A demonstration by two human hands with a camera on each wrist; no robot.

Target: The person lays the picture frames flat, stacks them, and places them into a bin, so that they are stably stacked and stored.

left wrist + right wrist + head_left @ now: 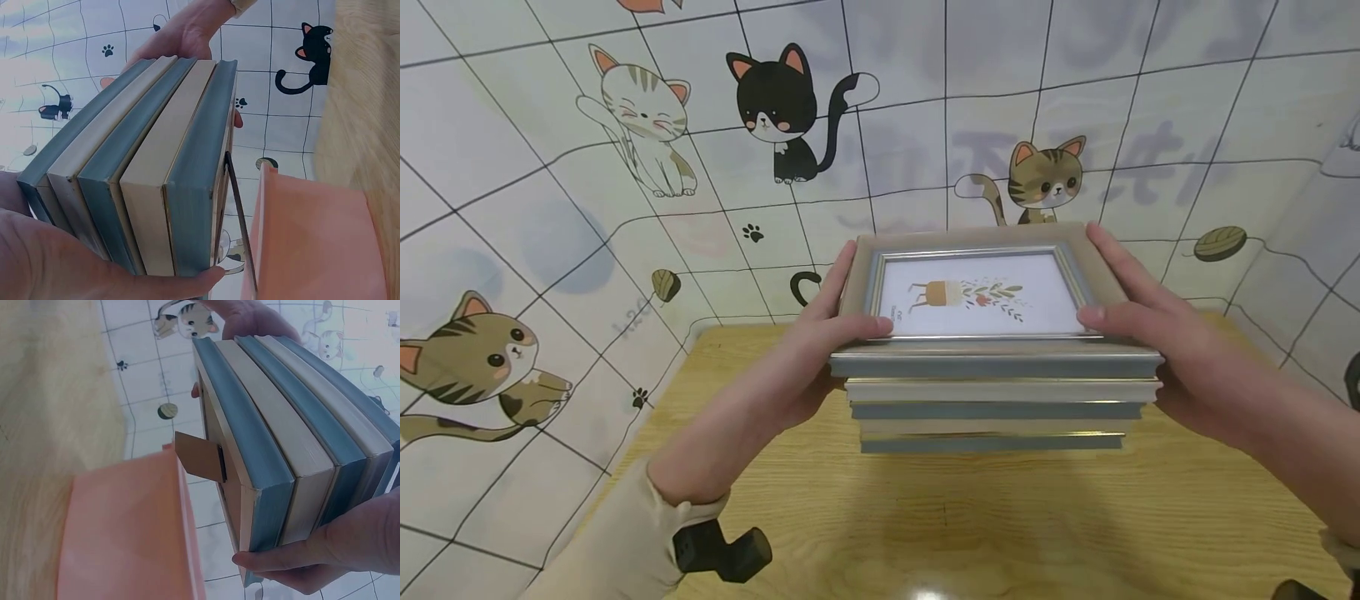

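Note:
Both hands carry a stack of several picture frames (1000,367), blue-grey and beige by turns, above the table. On top, behind the clear front, lies a print (977,293) of a plant in an orange and cream pot. My left hand (801,354) grips the left end, its thumb on the top frame's front edge. At the opposite end my right hand (1187,350) grips likewise, thumb on top and a finger under the lowest frame in the right wrist view. From that frame's back a brown stand flap (199,456) juts downward.
A pink bin (125,531) stands on the wooden table (940,517) under the stack, hidden in the head view. Behind the table rises a white tiled-pattern wall sheet (910,167) with cartoon cats.

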